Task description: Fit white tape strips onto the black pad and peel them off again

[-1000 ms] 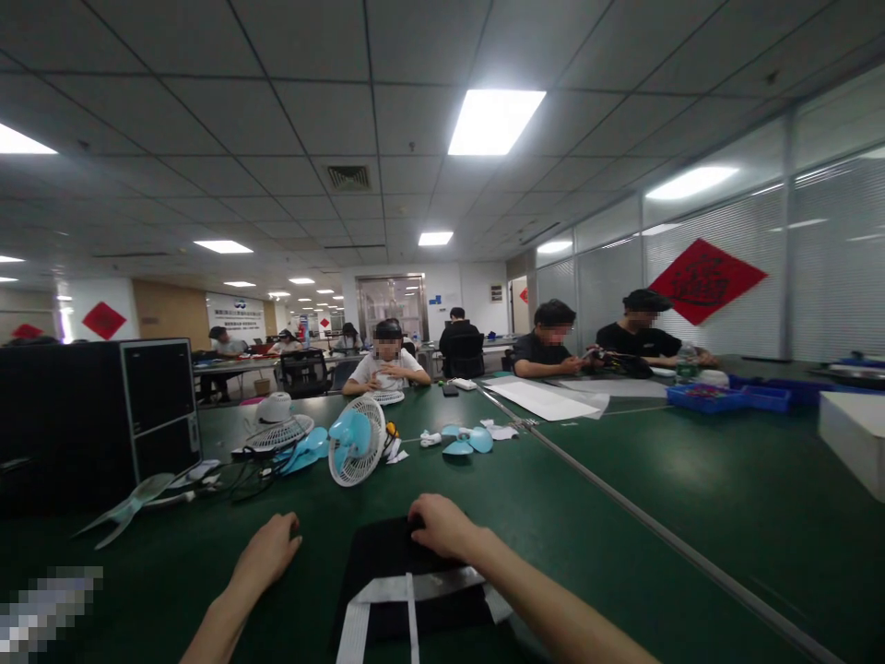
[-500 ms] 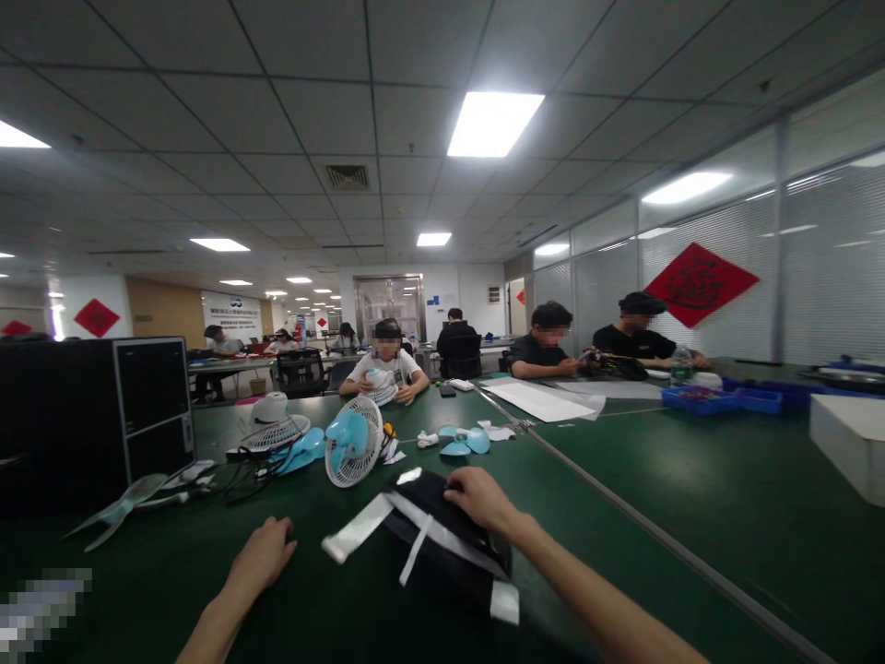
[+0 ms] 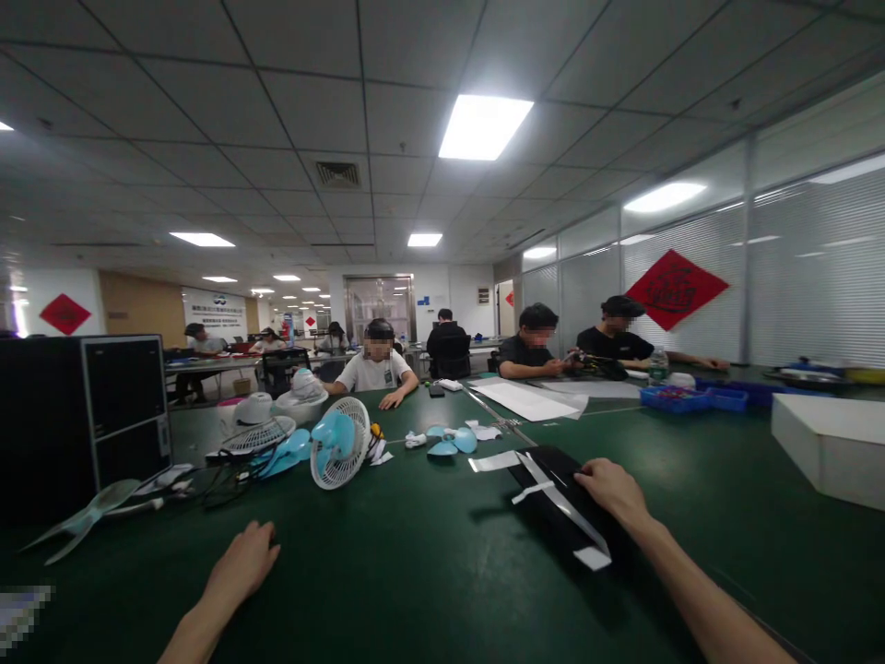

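Note:
My right hand [image 3: 612, 492] lies on top of a flat black pad with white straps [image 3: 553, 503], fingers curled over its far edge, out to the right on the green table [image 3: 429, 553]. My left hand [image 3: 241, 563] rests palm down on the bare table surface at the lower left; its fingers are bent and their tips are hidden. A small white and blue desk fan [image 3: 338, 443] stands beyond the left hand, apart from both hands.
Fan grilles and blue blades [image 3: 266, 438] with cables lie at the left by a black computer case [image 3: 83, 406]. Small blue and white parts [image 3: 449, 440] sit mid-table. A white box [image 3: 830, 443] and blue trays [image 3: 674, 398] are at the right. Several people sit at the far end.
My right hand has slid the black pad from in front of me out to the right and farther away. The view has turned rightward. My left hand has stayed on the table.

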{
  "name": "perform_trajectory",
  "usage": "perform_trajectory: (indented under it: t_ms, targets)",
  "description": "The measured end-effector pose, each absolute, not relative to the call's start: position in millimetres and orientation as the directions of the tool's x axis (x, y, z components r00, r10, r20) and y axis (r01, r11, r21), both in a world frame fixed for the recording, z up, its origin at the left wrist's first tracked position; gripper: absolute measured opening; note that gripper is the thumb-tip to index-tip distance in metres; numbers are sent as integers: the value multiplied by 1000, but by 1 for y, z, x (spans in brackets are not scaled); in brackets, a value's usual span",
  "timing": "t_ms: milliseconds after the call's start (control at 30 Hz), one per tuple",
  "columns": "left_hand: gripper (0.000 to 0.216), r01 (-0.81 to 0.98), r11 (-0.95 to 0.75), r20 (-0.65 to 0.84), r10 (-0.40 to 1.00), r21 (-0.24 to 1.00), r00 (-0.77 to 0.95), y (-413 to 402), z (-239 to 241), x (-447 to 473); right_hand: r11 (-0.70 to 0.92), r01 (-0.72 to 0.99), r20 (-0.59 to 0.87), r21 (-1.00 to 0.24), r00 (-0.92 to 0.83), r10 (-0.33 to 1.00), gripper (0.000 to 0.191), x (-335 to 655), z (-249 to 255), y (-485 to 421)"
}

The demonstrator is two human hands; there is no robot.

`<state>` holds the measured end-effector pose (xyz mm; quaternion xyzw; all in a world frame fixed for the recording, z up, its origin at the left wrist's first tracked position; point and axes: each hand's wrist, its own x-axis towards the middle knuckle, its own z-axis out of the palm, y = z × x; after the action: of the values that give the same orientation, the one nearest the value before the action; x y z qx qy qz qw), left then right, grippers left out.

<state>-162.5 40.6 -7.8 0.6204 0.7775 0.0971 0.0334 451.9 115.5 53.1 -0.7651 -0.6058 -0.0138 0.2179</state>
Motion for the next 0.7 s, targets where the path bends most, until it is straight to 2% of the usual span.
perform_trajectory:
  t_ms: [167, 700]
  targets:
    - [41, 952, 211, 65, 971, 220, -230, 44, -11, -169, -246, 918, 223, -312, 322, 920, 23, 462, 49, 115]
    - [44, 944, 193, 29, 978, 267, -208, 51, -21, -183, -254, 924, 141, -287, 303, 943, 16, 459, 40, 115]
